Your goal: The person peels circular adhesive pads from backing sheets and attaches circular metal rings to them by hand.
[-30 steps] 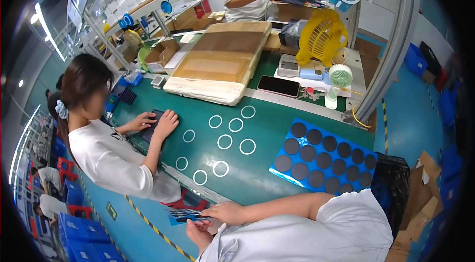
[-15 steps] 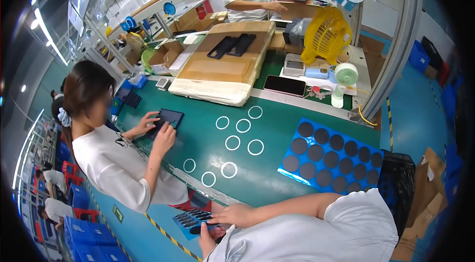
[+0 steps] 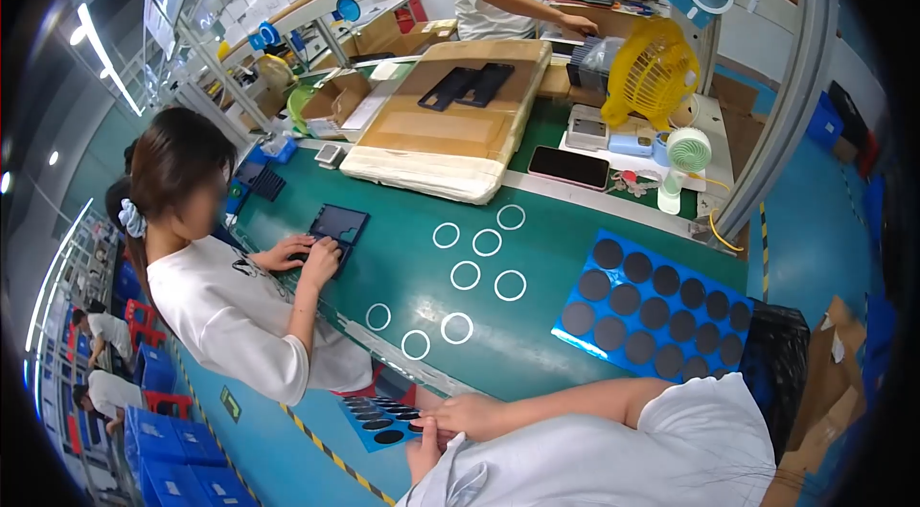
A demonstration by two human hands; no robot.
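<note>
At the bottom, over the floor beside the bench, a blue sheet with rows of black discs (image 3: 377,421) is held low in front of the body. My left hand (image 3: 423,452) pinches its near edge, thumb up. My right hand (image 3: 471,416) reaches across with its fingers closed on the same edge, close to the left thumb. The fingertips overlap, so what lies between them is partly hidden. A larger blue sheet of black discs (image 3: 654,311) lies on the green bench top (image 3: 402,210). Several white rings (image 3: 466,276) are spread left of it.
A co-worker (image 3: 220,306) at the left handles a dark rectangular part (image 3: 339,224). A wrapped board (image 3: 431,138) carries two black frames (image 3: 467,86). A phone (image 3: 568,168), a yellow fan (image 3: 654,74) and a green fan (image 3: 688,151) stand behind. Another person's arm (image 3: 537,9) is across the bench.
My left thumb has come up to the sheet's edge, meeting my right fingers. The co-worker's hands have shifted on the dark part. The whole view has shifted slightly.
</note>
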